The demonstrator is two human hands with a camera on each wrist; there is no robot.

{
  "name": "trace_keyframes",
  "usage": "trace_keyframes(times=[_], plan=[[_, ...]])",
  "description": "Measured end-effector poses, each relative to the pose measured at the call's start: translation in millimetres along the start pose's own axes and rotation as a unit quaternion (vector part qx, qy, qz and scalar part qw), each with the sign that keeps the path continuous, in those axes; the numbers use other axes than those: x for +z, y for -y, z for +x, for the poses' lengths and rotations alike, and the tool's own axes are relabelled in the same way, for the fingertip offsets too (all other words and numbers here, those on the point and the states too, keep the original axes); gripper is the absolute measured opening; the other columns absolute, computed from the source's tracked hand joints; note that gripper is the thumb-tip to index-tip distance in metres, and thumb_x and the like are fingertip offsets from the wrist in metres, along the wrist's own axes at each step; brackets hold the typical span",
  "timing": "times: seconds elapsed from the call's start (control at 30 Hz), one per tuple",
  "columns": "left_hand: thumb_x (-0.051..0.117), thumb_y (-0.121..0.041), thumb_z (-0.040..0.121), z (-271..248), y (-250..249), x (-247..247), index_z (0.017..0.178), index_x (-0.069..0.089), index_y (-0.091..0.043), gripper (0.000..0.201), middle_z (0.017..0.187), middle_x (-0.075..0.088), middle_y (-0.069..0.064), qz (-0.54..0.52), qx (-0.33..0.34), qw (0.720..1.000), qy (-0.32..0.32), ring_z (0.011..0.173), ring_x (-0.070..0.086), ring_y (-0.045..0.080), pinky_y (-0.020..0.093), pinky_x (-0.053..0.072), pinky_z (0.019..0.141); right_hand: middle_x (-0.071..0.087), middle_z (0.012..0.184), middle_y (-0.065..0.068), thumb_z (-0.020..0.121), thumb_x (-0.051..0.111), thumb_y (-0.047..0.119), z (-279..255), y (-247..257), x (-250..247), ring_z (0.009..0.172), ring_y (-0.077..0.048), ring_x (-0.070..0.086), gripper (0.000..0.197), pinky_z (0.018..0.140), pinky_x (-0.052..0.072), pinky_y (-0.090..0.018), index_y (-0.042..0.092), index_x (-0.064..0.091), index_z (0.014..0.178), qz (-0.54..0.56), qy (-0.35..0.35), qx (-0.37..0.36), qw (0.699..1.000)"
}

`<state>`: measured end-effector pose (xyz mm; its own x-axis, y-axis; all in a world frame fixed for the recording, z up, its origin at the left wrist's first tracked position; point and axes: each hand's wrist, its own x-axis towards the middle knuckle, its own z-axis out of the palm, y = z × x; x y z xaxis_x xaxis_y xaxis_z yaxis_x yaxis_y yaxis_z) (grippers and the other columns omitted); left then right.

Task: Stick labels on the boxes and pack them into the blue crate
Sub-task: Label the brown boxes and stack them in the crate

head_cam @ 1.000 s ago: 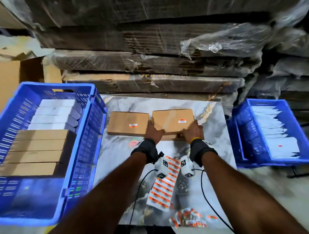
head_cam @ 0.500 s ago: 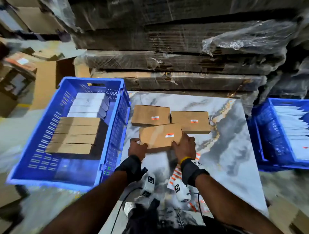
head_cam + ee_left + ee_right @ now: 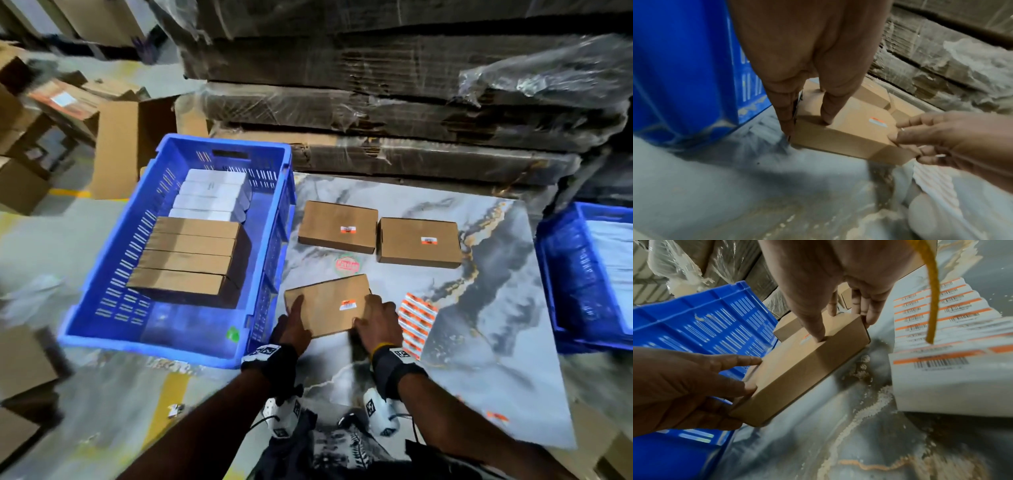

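Lying on the marbled desk [image 3: 496, 308]: three brown boxes, each wearing one orange-and-white label. Sitting side by side toward 12 o'clock, the far-left box [image 3: 337, 226] and the far-right box [image 3: 419, 242], nearly touching. Tilting at the near edge around 6 o'clock, the held box [image 3: 325, 305], its label [image 3: 347, 304] facing up.

Gripping that box from both ends: left hand [image 3: 294, 325] at 7 o'clock with thumb lying on the top face and fingers [image 3: 786, 113] running down the left side; right hand [image 3: 376, 322] at 5 o'clock with thumb pressing the top and fingers [image 3: 869, 311] curling round the far right edge. Both forearms reaching straight forward, wrists strapped in black bands.

Standing at 9 o'clock beside the desk, the blue crate [image 3: 102, 308], holding four brown boxes [image 3: 191, 257] in a row on edge and four white boxes [image 3: 212, 195] behind them. Lying at 4 o'clock just beside the right hand, one sheet of labels [image 3: 416, 322]. Showing at 3 o'clock, a second crate [image 3: 561, 281] with white contents.
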<state>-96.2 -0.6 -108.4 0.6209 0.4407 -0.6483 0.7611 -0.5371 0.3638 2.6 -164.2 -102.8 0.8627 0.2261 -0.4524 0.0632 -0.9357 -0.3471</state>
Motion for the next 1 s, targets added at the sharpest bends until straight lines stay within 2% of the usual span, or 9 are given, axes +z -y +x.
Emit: trace_keyframes(times=[0.07,0.13,0.17,0.23,0.33,0.5,0.67,1.0], plan=[[0.056,-0.028,0.093,0,-4,1,0.154,0.000,-0.041,0.083,0.140,0.037,0.018,0.032,-0.010,0.999,-0.020,0.122,0.049,0.037,0.042,0.042,0.097,0.049,0.121,-0.013,0.084,0.061,0.038,2,1,-2,0.108,-0.035,0.053,0.044,0.087,0.048,-0.040,0.025,0.051,0.125,-0.054,-0.028,-0.016,0.998],[0.056,-0.024,0.091,2,-12,1,0.154,0.008,-0.038,0.080,0.158,0.007,0.014,0.059,-0.008,0.997,-0.042,0.140,0.026,0.037,0.046,0.032,0.108,0.051,0.119,-0.013,0.087,0.058,0.036,6,5,-5,0.107,-0.036,0.053,0.035,0.085,0.048,-0.040,0.025,0.057,0.119,-0.077,-0.049,-0.042,0.995],[0.056,-0.022,0.091,4,-17,0,0.154,0.012,-0.036,0.078,0.161,-0.005,0.012,0.070,0.004,0.996,-0.051,0.145,0.015,0.036,0.048,0.029,0.111,0.051,0.118,-0.013,0.088,0.056,0.033,9,8,-6,0.107,-0.036,0.053,0.031,0.085,0.048,-0.040,0.024,0.058,0.118,-0.064,-0.046,-0.051,0.996],[0.057,-0.023,0.092,10,-26,-2,0.154,0.013,-0.033,0.076,0.162,-0.015,0.008,0.095,0.044,0.993,-0.051,0.149,0.000,0.034,0.053,0.028,0.111,0.053,0.117,-0.014,0.092,0.053,0.029,14,12,-6,0.108,-0.037,0.055,0.029,0.087,0.049,-0.039,0.023,0.061,0.120,-0.028,-0.029,-0.057,0.998],[0.062,-0.029,0.092,19,-35,-5,0.155,0.011,-0.034,0.081,0.162,-0.014,0.008,0.153,0.095,0.983,-0.029,0.150,0.001,0.035,0.054,0.031,0.113,0.059,0.118,-0.015,0.094,0.055,0.024,20,15,-6,0.109,-0.036,0.057,0.029,0.088,0.049,-0.038,0.019,0.062,0.122,0.006,-0.023,-0.060,0.998],[0.058,-0.029,0.095,23,-44,-6,0.155,0.006,-0.033,0.080,0.162,-0.011,0.014,0.251,0.099,0.963,0.010,0.149,0.004,0.039,0.054,0.028,0.115,0.061,0.121,-0.012,0.094,0.053,0.022,23,18,-3,0.112,-0.032,0.059,0.029,0.092,0.049,-0.037,0.018,0.066,0.119,0.007,-0.024,-0.073,0.997],[0.048,-0.021,0.099,25,-46,-2,0.156,0.008,-0.031,0.070,0.161,-0.010,0.018,0.263,0.094,0.960,0.007,0.148,0.007,0.043,0.058,0.032,0.111,0.062,0.117,-0.011,0.094,0.050,0.024,21,19,1,0.109,-0.033,0.059,0.026,0.086,0.050,-0.037,0.017,0.068,0.111,-0.014,-0.026,-0.077,0.997],[0.050,-0.016,0.098,31,-46,3,0.154,0.010,-0.033,0.071,0.160,-0.010,0.017,0.247,0.086,0.965,0.006,0.147,0.005,0.044,0.061,0.029,0.112,0.064,0.118,-0.008,0.096,0.048,0.026,29,27,1,0.107,-0.029,0.062,0.027,0.087,0.051,-0.035,0.019,0.071,0.109,-0.033,-0.023,-0.048,0.998]])
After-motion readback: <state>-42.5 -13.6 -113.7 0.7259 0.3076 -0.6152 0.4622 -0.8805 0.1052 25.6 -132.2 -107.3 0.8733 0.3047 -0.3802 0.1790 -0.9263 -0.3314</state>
